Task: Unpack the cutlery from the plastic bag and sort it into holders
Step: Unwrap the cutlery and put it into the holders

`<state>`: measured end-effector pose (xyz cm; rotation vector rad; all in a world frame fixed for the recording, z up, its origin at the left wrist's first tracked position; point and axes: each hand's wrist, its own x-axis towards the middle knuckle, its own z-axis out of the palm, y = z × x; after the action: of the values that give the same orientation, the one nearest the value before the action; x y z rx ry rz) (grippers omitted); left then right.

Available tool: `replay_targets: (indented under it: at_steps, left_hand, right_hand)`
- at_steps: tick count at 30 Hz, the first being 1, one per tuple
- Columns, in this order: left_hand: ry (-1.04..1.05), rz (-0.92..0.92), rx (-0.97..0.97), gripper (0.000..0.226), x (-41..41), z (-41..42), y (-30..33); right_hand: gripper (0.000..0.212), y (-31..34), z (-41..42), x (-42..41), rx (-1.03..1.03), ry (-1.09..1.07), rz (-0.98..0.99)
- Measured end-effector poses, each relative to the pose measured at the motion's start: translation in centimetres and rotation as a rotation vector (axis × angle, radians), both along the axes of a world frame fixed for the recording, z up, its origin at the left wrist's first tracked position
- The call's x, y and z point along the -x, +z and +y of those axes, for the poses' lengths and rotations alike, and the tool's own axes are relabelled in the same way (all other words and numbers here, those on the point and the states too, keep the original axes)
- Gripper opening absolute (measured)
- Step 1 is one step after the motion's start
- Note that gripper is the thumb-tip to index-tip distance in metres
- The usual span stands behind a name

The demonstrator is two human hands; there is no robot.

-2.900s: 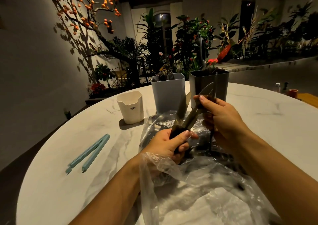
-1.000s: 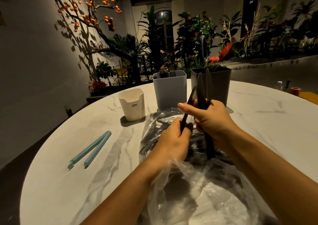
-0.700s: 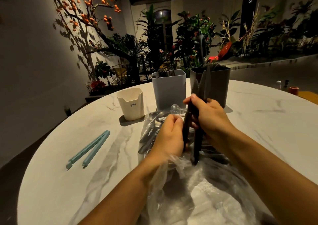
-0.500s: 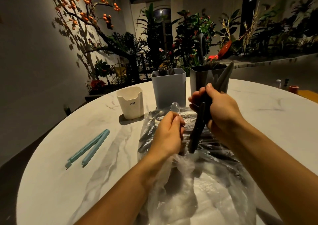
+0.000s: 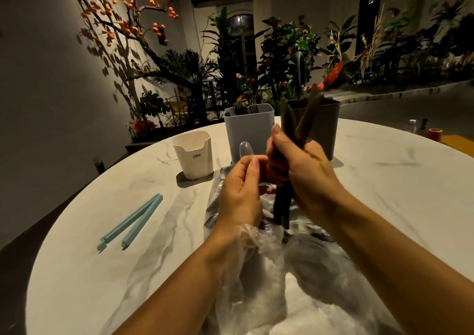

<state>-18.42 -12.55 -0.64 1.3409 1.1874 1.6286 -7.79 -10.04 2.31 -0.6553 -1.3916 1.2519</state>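
Note:
A clear plastic bag point(image 5: 295, 296) with dark cutlery in it lies on the white marble table point(image 5: 384, 186) in front of me. My right hand point(image 5: 305, 178) grips a bundle of dark knives point(image 5: 288, 121) upright above the bag, blades up, in front of the dark holder point(image 5: 325, 129). My left hand point(image 5: 241, 196), its wrist inside the bag's mouth, has curled fingers just below a clear spoon point(image 5: 245, 150) and seems to pinch its hidden handle. Left of the dark holder, a grey-blue holder point(image 5: 246, 132) has forks in it. A cream holder point(image 5: 195, 157) stands further left.
Two light blue bag clips point(image 5: 133, 221) lie on the table to the left. A small orange object point(image 5: 434, 134) and small bottles sit at the far right edge. Plants and a wall lie beyond the round table's far rim.
My right hand took over the knives from my left hand and now holds them upright as one bundle. My left hand went back into the bag, and the clear spoon rose with it.

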Motion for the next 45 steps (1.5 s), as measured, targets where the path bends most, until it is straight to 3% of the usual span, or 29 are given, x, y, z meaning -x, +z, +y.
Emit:
replay_targets:
  at_steps: [4,7,9,13,17,19,22,25,29,31,36,38,41,45]
  left_hand:
    - [0.016,-0.091,-0.039,0.029,-0.2,-0.3,0.5]
    - [0.038,-0.123,-0.026,0.028,-0.2,-0.5,0.6]
    - [0.040,-0.135,-0.065,0.027,-0.2,-0.6,0.8]
    - [-0.031,-0.019,-0.145,0.030,-0.5,-1.2,1.0]
    - [-0.053,0.118,-0.182,0.033,-0.6,-1.4,0.8]
    - [-0.051,0.137,-0.193,0.030,-0.3,-1.1,0.6]
    - [-0.080,0.128,-0.165,0.027,-0.2,-0.7,0.5]
    - [-0.142,0.104,-0.103,0.026,0.2,0.0,1.0]
    - [-0.148,0.068,-0.059,0.024,0.6,0.9,2.0]
    - [-0.119,0.034,-0.046,0.022,0.4,0.9,2.5]
    - [-0.023,0.051,-0.076,0.026,-0.1,1.9,4.6]
    - [0.010,0.035,-0.095,0.027,-0.4,2.7,5.5]
    - [0.025,0.017,-0.082,0.031,-0.9,3.9,6.2]
    - [-0.002,0.041,-0.052,0.033,-1.2,5.3,6.7]
  right_hand:
    - [0.026,-2.5,-0.6,0.4,-0.032,0.060,-0.129]
    - [0.032,-3.4,-0.6,0.0,0.029,0.105,-0.248]
    - [0.027,-3.2,-0.7,0.0,0.016,0.099,-0.241]
    - [0.019,-3.2,-0.4,-0.5,0.053,0.113,-0.167]
    - [0.027,-4.2,0.0,-0.8,0.152,0.215,-0.353]
    - [0.039,-4.2,0.0,-0.6,0.190,0.258,-0.341]
    - [0.023,-4.0,0.1,-0.6,0.239,0.326,-0.289]
    - [0.029,-3.2,-0.1,-0.8,0.289,0.342,-0.296]
    - [0.016,-2.1,-0.1,-0.6,0.216,0.308,-0.353]
    - [0.025,-1.9,0.2,-0.4,0.139,0.274,-0.338]
    - [0.017,-0.9,0.9,0.9,0.098,0.205,-0.100]
    - [0.027,-0.9,1.8,1.1,0.020,0.123,-0.108]
    - [0.039,-0.4,2.9,0.8,-0.166,-0.034,-0.340]
    - [0.032,1.3,4.1,-0.3,-0.255,-0.093,-0.551]
